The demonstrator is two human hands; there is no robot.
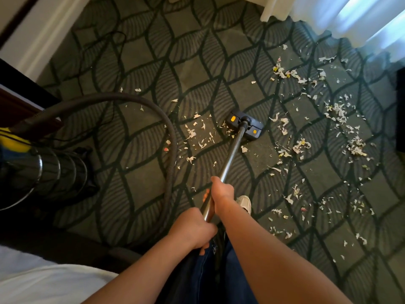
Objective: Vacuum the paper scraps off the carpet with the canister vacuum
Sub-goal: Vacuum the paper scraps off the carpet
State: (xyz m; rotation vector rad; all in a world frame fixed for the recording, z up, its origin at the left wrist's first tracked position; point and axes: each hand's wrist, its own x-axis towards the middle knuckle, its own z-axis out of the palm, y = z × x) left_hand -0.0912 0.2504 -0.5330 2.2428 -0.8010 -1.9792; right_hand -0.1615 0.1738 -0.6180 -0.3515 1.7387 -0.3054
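Both hands hold the vacuum's metal wand (230, 156). My right hand (221, 190) grips it higher up the tube, and my left hand (194, 227) grips its near end. The black floor head (245, 125) with yellow marks lies flat on the patterned green carpet (153, 62), among paper scraps. Scraps (197, 137) lie just left of the head, and denser scraps (341, 119) spread over the right side. The black hose (168, 128) loops left to the canister vacuum (39, 170) at the left edge.
White curtains (341, 16) hang at the top right. A white bed edge (37, 279) fills the bottom left, and dark furniture (17, 95) stands behind the canister. A thin power cord (114, 40) trails on the carpet at the upper left. My shoe (245, 202) is beneath the wand.
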